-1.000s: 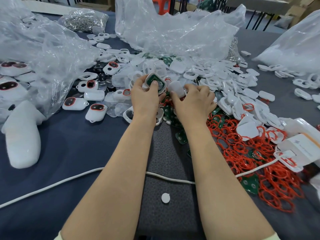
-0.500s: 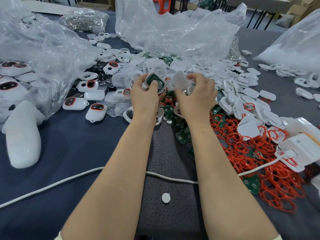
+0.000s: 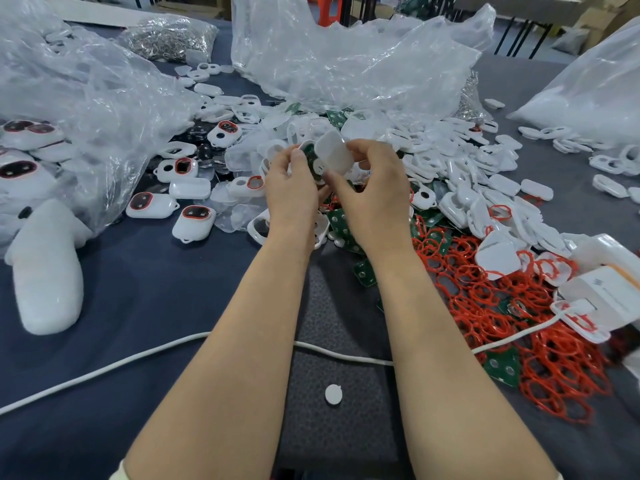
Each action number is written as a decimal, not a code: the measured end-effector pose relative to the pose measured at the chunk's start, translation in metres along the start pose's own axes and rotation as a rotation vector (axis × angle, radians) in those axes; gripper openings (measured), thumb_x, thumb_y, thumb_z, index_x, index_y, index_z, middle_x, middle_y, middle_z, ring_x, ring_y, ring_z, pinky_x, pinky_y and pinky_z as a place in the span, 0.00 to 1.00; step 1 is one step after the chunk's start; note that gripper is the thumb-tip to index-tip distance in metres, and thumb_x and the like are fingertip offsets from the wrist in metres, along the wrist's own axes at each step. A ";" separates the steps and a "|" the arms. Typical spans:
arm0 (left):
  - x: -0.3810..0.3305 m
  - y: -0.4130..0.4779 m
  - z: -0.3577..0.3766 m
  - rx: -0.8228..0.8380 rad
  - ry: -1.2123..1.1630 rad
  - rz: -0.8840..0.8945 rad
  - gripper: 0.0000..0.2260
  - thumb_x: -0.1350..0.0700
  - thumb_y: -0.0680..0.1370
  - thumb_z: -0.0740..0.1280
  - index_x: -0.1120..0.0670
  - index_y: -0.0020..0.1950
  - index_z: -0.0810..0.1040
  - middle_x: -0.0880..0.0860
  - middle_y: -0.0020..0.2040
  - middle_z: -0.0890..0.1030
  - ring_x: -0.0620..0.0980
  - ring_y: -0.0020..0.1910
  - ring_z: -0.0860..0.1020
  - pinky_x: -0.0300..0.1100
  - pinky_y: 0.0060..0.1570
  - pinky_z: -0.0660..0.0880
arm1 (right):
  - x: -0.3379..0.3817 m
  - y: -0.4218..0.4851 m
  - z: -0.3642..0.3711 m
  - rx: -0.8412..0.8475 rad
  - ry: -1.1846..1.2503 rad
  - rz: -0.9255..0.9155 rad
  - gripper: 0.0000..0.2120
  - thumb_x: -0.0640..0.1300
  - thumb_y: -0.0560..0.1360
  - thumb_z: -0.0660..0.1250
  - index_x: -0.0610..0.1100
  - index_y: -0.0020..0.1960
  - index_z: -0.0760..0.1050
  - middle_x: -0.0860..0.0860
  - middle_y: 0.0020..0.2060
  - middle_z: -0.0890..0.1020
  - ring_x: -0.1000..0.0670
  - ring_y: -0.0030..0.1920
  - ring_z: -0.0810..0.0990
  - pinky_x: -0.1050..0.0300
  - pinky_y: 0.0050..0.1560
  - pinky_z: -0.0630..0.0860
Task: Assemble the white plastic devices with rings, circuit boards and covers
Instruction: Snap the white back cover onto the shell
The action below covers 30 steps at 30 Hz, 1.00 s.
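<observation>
White cover [image 3: 334,152] sits just above ctr of frame, pinched btwn thumb and fingers of R hand [image 3: 375,194]. It's tilted and touching the open device shell [image 3: 309,160] beside it, w/ a green board showing inside that shell. L hand [image 3: 291,190] has fingers curled round the shell, gripping it from the left. Both hands are raised over the parts heap, forearms running down to the bottom edge. Right under the hands lie loose green circuit boards [image 3: 341,230] w/ round metal domes, at the top of a dark textured mat [image 3: 339,323]. Lower right: big tangle of red rings [image 3: 498,306], more boards mixed in, a few white pcs on top. Ctr right: heap of empty white shells and covers [image 3: 464,174]. Left of ctr: several finished devices [image 3: 194,219] lying apart on the blue table cloth [image 3: 138,289], red-rimmed dark windows facing up. Far left: white oblong lump [image 3: 48,271], can't tell what it is. Clear plastic bags [image 3: 346,64] crumpled at top ctr, upper left and upper right; smaller bag of shiny metal bits [image 3: 169,36] near top left. White cable [image 3: 138,362] crosses the lower frame left to right, passing under both forearms toward a white box [image 3: 613,292] at the right edge. Small white round disc [image 3: 333,394] on the mat, bottom ctr, btwn the arms.
</observation>
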State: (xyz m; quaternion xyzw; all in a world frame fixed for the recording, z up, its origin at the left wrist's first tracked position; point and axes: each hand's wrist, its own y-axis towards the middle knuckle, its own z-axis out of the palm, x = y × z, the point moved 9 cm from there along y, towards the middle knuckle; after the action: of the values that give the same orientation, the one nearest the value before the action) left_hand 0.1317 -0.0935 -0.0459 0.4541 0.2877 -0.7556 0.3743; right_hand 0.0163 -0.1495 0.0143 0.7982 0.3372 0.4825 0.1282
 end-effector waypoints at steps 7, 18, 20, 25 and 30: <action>-0.002 -0.002 0.004 0.003 0.098 0.049 0.14 0.56 0.83 0.55 0.47 0.44 0.76 0.51 0.43 0.79 0.52 0.48 0.77 0.59 0.60 0.75 | -0.002 -0.003 0.010 0.019 -0.054 -0.003 0.18 0.43 0.71 0.72 0.41 0.60 0.75 0.46 0.55 0.77 0.45 0.57 0.72 0.60 0.56 0.65; -0.007 -0.005 0.005 0.019 0.268 0.111 0.13 0.58 0.83 0.56 0.57 0.64 0.75 0.59 0.58 0.80 0.57 0.59 0.78 0.55 0.61 0.75 | -0.001 -0.003 0.010 0.006 -0.030 0.017 0.17 0.41 0.70 0.72 0.39 0.58 0.77 0.45 0.53 0.78 0.46 0.54 0.75 0.59 0.55 0.70; -0.007 -0.006 0.005 0.014 0.260 0.102 0.13 0.58 0.83 0.56 0.56 0.64 0.75 0.58 0.59 0.80 0.56 0.59 0.78 0.55 0.61 0.75 | 0.000 -0.002 0.010 0.002 -0.039 0.012 0.17 0.41 0.70 0.72 0.39 0.58 0.78 0.46 0.52 0.78 0.47 0.53 0.75 0.60 0.54 0.70; -0.008 -0.009 0.007 0.020 0.226 0.085 0.11 0.58 0.83 0.59 0.57 0.63 0.75 0.58 0.58 0.80 0.55 0.59 0.79 0.53 0.61 0.75 | 0.000 -0.002 0.008 -0.007 -0.027 0.017 0.18 0.41 0.70 0.73 0.39 0.59 0.78 0.47 0.52 0.79 0.49 0.53 0.76 0.60 0.54 0.70; -0.008 -0.010 0.008 0.058 0.218 0.093 0.09 0.58 0.82 0.60 0.56 0.61 0.76 0.53 0.50 0.81 0.52 0.51 0.81 0.52 0.58 0.78 | -0.001 -0.002 0.007 -0.015 -0.003 0.021 0.17 0.42 0.71 0.73 0.39 0.58 0.79 0.47 0.52 0.79 0.50 0.52 0.76 0.61 0.54 0.71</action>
State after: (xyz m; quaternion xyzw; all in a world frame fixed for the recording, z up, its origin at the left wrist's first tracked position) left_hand 0.1221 -0.0921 -0.0344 0.5570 0.2834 -0.6916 0.3621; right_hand 0.0210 -0.1482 0.0093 0.8016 0.3248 0.4850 0.1295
